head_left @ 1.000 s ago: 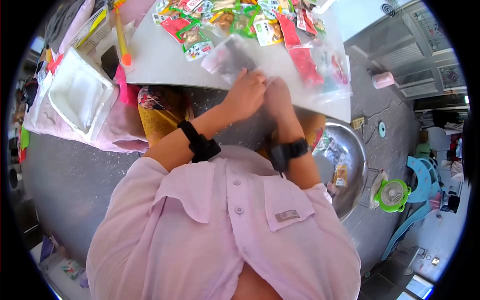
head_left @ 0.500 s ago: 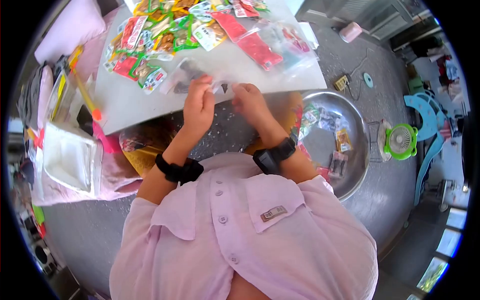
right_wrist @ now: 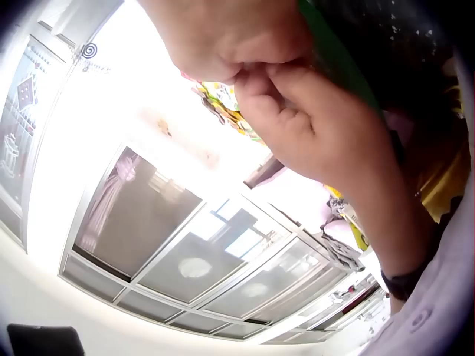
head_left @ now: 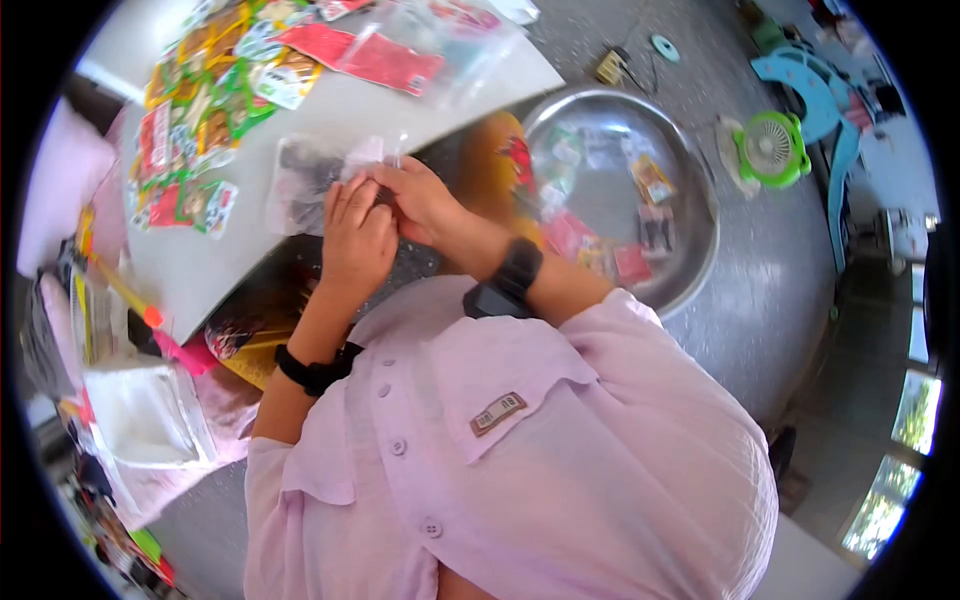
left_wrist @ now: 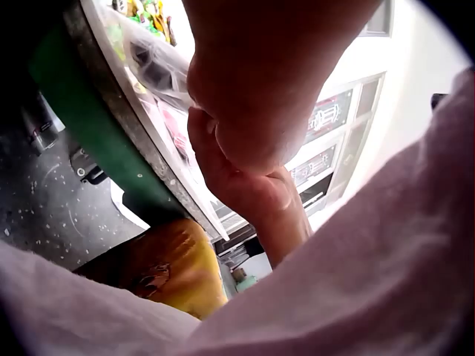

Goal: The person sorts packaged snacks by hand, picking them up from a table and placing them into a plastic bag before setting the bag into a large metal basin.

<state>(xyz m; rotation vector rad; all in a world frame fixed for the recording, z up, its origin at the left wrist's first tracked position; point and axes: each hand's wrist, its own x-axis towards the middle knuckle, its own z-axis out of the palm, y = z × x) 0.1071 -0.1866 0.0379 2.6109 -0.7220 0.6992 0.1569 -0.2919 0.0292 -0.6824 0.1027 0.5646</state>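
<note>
A clear plastic bag with dark contents (head_left: 300,185) lies at the near edge of the white table (head_left: 240,250). Both hands meet at its right end. The left hand (head_left: 358,235) has its fingers curled on the bag's edge, and the right hand (head_left: 425,200) pinches the same end, touching the left. In the left wrist view the bag (left_wrist: 156,67) stretches away from the left hand (left_wrist: 252,81), with the right hand (left_wrist: 252,193) beneath. The right wrist view shows the fingertips of the right hand (right_wrist: 230,33) and left hand (right_wrist: 319,126) pressed together.
Colourful snack packets (head_left: 215,120) are heaped on the table's far left, beside red packets (head_left: 390,62) and a clear bag (head_left: 465,45). A metal basin (head_left: 700,210) holding several packets stands at the right. A green fan (head_left: 772,150) and a white foam box (head_left: 150,418) are farther out.
The hands, apart half a second ago, have come together at the bag's end. The head view has turned and shifted, bringing the basin nearer the top centre.
</note>
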